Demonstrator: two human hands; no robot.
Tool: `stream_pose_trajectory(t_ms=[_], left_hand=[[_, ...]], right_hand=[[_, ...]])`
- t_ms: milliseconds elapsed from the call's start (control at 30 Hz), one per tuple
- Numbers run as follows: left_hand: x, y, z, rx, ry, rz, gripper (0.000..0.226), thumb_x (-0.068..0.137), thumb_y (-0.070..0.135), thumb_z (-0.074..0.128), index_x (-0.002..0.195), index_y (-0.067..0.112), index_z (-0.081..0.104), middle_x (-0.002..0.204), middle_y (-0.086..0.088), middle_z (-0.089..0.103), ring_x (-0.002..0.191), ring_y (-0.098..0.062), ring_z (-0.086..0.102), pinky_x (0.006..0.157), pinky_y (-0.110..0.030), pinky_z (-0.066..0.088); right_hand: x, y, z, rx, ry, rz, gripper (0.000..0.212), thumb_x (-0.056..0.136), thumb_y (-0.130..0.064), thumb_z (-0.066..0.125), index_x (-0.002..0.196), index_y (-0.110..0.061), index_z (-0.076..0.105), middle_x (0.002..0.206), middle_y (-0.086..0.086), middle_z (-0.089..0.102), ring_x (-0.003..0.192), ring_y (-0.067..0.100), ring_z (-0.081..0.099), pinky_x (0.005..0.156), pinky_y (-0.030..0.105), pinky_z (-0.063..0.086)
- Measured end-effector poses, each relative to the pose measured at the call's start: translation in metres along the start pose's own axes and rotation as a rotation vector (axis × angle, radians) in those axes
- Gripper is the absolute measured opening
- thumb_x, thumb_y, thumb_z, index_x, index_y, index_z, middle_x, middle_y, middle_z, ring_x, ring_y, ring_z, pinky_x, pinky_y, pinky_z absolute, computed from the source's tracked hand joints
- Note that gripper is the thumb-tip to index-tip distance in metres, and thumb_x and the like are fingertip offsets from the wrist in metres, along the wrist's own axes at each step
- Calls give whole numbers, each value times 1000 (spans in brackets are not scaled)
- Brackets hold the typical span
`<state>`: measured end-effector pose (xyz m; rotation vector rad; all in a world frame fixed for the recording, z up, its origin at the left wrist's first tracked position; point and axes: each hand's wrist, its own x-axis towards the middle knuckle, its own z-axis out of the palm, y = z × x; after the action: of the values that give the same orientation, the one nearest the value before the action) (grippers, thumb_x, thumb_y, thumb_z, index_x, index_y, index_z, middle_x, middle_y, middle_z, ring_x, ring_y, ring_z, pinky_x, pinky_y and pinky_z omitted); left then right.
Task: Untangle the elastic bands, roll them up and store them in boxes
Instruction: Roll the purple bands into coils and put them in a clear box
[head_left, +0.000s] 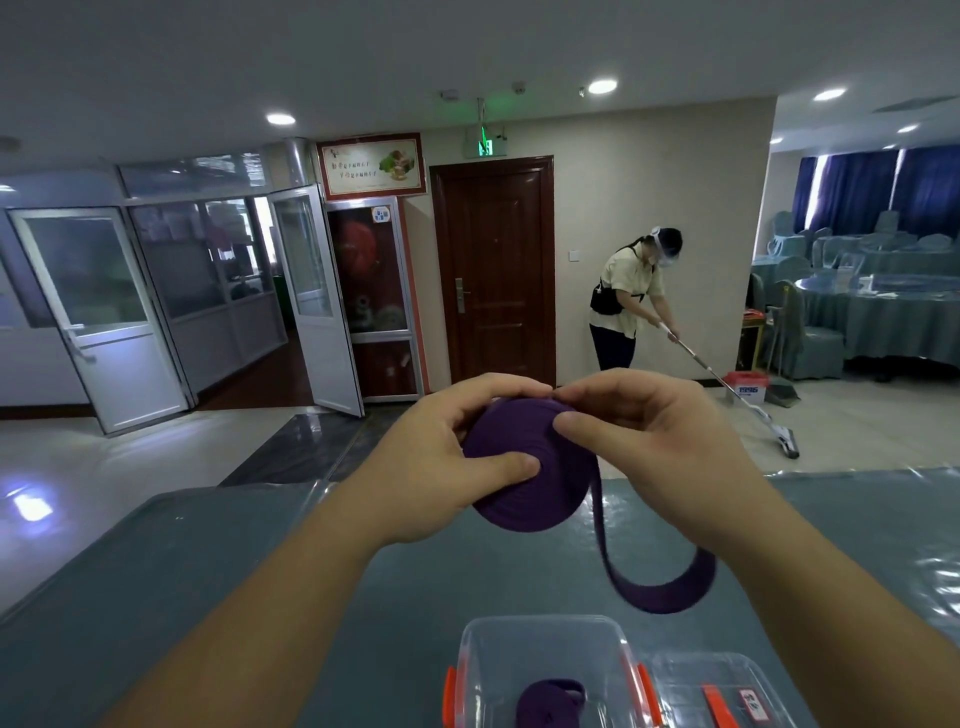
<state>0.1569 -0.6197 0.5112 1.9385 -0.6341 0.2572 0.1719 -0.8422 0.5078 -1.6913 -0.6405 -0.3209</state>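
Nearest us, clear box (545, 670) holds one rolled band. Above desk (208, 571), left hand (447, 467) grips purple roll (524, 467); right hand (644, 431) fingers pinch its rim; loose tail (660, 587) hangs rightward.

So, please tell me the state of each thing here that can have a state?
purple band roll: partly wound, tail hanging loose
left hand: grips the roll
right hand: pinches the roll's top edge
clear box: open, one rolled band inside
brown door: closed
glass door: open
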Motion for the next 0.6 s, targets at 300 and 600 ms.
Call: stream_pose_trajectory(t_ms=[300,600], left_hand=[[6,1,-4,52,-110,-221,47,83,10,86,122,29,71,105,4,80,96,-15,78,89,-39,64],[6,-8,1,-281,20,-297,47,79,4,83,123,13,70,109,-10,79,101,-28,77,82,-36,63]], right_hand=[[-3,-6,-5,-22,-119,31,27,85,-5,78,96,-29,79,89,-10,82,85,6,78,72,16,60],[-2,5,-2,180,26,-2,27,71,-21,78,98,-26,81,95,2,82,92,19,79,81,31,65]])
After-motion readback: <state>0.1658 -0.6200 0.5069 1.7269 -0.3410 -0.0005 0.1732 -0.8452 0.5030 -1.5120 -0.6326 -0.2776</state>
